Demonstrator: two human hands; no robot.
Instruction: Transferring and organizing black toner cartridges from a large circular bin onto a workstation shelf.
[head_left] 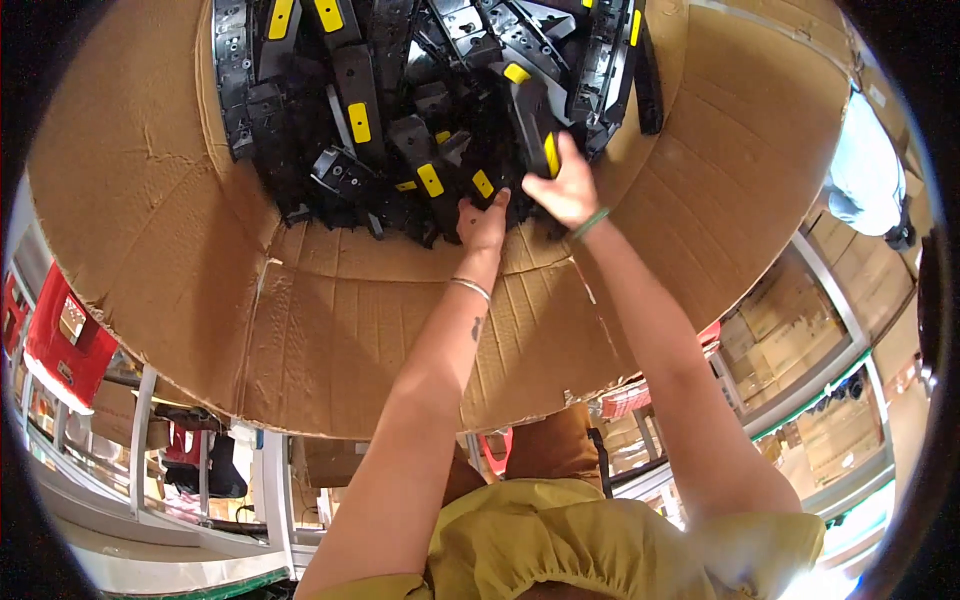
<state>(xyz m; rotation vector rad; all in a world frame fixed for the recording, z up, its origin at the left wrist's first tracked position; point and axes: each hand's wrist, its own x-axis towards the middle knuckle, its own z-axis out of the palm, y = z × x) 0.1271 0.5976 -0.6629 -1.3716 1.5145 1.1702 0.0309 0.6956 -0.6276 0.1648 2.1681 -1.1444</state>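
While your right hand (565, 190) grips the near end of a long black part (530, 105), thumb to its left and fingers to its right, your left hand (484, 220) sits just to the left at the near edge of the heap. You have that left thumb raised beside a yellow patch (483, 184) on a dark piece; its other fingers are hidden, so whether they clamp anything cannot be told. The part in your right hand slants away to the far left, its far end among a tangle of black mouldings (360, 90), many bearing yellow patches. Around them rise the walls of a large cardboard box (370, 320), its near wall under your forearms. To the far right, outside the box, is another person in light blue (868, 160); to the left, a red bin (65, 345). The likely trouble for you is a snag: interlocked pieces could catch the part and twist it from your grip. A hard pull could also bring loose neighbours sliding onto your left fingers, and sharp edges could scrape bare skin.
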